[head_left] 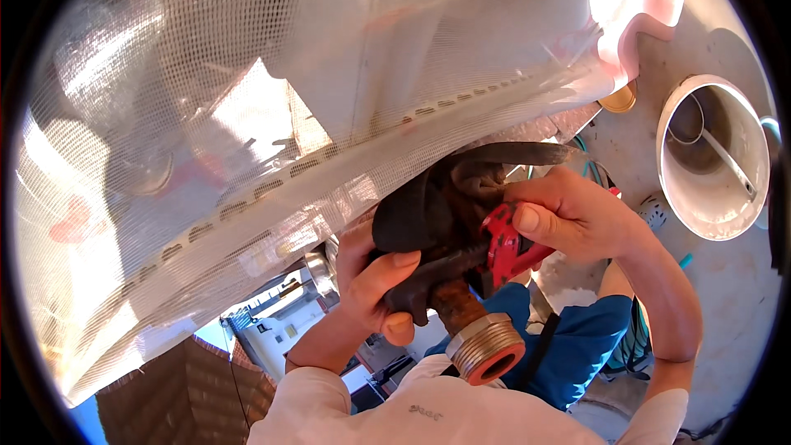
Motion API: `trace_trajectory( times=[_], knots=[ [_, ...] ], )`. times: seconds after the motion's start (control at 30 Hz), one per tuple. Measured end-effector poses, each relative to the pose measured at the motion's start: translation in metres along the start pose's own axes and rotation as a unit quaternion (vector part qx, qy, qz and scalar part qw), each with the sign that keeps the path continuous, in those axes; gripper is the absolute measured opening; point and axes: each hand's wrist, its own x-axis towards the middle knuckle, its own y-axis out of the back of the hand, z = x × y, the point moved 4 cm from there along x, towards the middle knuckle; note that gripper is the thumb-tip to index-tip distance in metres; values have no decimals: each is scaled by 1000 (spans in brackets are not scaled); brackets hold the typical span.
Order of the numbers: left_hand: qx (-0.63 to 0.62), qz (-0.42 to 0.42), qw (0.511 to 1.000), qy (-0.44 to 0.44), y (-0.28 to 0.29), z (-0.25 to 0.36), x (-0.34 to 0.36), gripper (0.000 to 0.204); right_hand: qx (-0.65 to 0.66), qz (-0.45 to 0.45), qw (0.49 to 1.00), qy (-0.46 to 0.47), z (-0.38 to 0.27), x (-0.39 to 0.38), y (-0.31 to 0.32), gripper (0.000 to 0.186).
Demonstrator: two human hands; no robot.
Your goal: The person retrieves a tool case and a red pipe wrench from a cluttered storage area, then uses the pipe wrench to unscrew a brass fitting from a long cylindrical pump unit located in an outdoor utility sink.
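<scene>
Both of my hands are on a valve (463, 306) in front of my chest. It has a rusty body, a threaded metal end facing down to the right, and a red handle (503, 251). My left hand (371, 292) is closed around the dark part on the valve's left side, thumb bent over it. With thumb and fingers, my right hand (568, 218) grips the red handle. A strip of black rubber (412, 214) is bunched over the valve's upper part, and one end of it sticks out above my right hand. My left fingertips are partly hidden behind it.
A translucent mesh sheet (329, 41) hangs close above my hands, across the upper left. To the right, a white bucket (700, 198) with a pale stick inside stands on the concrete floor (717, 280). Green hose and dark cables lie near my blue-clad leg (601, 325).
</scene>
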Motion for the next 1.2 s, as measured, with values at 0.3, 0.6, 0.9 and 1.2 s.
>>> trace_trajectory(
  times=[0.3, 0.6, 0.9, 1.2],
  knots=[
    [-1, -31, 999, 14, 3, 1, -7, 51, 17, 16, 1000, -2, -2, -3, -1, 55],
    [-14, -62, 998, -27, 0, 3, 11, 53, 229, 83, 969, 35, 4, -4, -7, 51],
    [-52, -23, 995, 84, -3, 9, 2, 58, 63, 78, 994, 41, 3, 0, 0, 50],
    [2, -20, 1000, 9, 4, -2, -5, 56, 75, 42, 995, 48, 1, 3, 3, 57]
  ],
)
